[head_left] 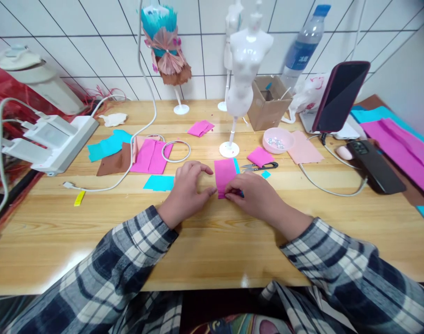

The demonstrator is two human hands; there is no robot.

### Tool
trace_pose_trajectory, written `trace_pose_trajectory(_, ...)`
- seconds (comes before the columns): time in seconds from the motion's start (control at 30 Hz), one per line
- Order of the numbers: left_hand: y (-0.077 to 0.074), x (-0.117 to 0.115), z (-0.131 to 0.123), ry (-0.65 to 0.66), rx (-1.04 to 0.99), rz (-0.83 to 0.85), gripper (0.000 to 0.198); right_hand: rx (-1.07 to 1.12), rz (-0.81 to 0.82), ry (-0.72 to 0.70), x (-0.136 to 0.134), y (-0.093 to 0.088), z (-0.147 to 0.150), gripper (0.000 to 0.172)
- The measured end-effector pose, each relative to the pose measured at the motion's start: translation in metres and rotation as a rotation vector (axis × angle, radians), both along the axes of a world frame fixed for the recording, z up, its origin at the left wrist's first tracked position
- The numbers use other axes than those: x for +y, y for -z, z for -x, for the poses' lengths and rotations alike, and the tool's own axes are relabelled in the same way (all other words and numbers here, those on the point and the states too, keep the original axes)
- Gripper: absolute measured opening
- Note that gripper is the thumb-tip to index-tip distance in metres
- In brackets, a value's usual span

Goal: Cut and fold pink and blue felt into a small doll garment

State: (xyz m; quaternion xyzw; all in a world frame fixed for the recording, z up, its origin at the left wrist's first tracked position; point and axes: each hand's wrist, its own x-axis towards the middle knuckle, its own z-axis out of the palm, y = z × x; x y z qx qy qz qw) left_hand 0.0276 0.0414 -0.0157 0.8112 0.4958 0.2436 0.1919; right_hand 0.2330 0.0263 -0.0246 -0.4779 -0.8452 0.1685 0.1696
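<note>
A pink crepe paper strip [225, 172] lies in front of me with a blue strip along its right edge. Its near end looks folded into a narrow band. My right hand [252, 192] pinches that near end between thumb and fingers. My left hand [191, 188] is beside the strip's left edge, thumb and forefinger apart, with nothing between them. Black-handled snips [272, 165] lie just beyond my right hand, near a small blue scrap [266, 174] and a folded pink piece [260, 157]. A blue paper piece [158, 183] lies left of my left hand.
A white mannequin [245, 60] stands behind the strip, and a paper-dressed one [166, 51] further left. A pink bowl of beads [278, 140], a cardboard box [267, 104] and phones [375, 167] are right. A power strip [64, 144] and a white cable [152, 97] lie left.
</note>
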Motion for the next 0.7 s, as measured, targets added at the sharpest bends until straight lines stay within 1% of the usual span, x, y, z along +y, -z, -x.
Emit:
trace_pose_trajectory(0.07, -0.002, 0.003, 0.004, 0.173, -0.046, -0.049, 0.01, 0.019, -0.01, -0.02, -0.001, -0.001, -0.001, 0.007)
trace_pose_trajectory(0.13, -0.002, 0.005, 0.006, 0.292, -0.032, -0.054, 0.008, 0.048, -0.035, -0.029, -0.001, -0.001, -0.002, 0.006)
trace_pose_trajectory(0.17, -0.001, 0.005, 0.006, 0.309, -0.024, -0.048, 0.01, 0.067, -0.049, -0.027, -0.001, -0.001, -0.003, 0.005)
trace_pose_trajectory(0.23, -0.001, 0.005, 0.005, 0.288, -0.034, -0.037, 0.013, 0.109, -0.073, -0.013, -0.002, -0.002, -0.005, 0.006)
trace_pose_trajectory(0.33, -0.003, 0.004, 0.006, 0.196, -0.074, -0.026, 0.013, 0.128, -0.091, -0.014, -0.003, -0.005, -0.008, 0.009)
trace_pose_trajectory(0.43, -0.007, 0.005, 0.008, 0.109, -0.093, -0.023, 0.013, 0.078, -0.092, -0.039, -0.005, -0.008, -0.009, 0.017)
trace_pose_trajectory(0.5, -0.01, 0.005, 0.01, 0.078, -0.097, -0.019, 0.013, 0.031, -0.095, -0.052, -0.007, -0.008, -0.008, 0.017)
trace_pose_trajectory(0.6, -0.012, 0.004, 0.011, 0.088, -0.09, -0.034, 0.012, -0.019, -0.104, -0.073, -0.008, -0.008, -0.007, 0.015)
trace_pose_trajectory(0.7, -0.013, 0.002, 0.01, 0.168, -0.074, -0.061, 0.011, -0.06, -0.111, -0.098, -0.009, -0.008, -0.005, 0.015)
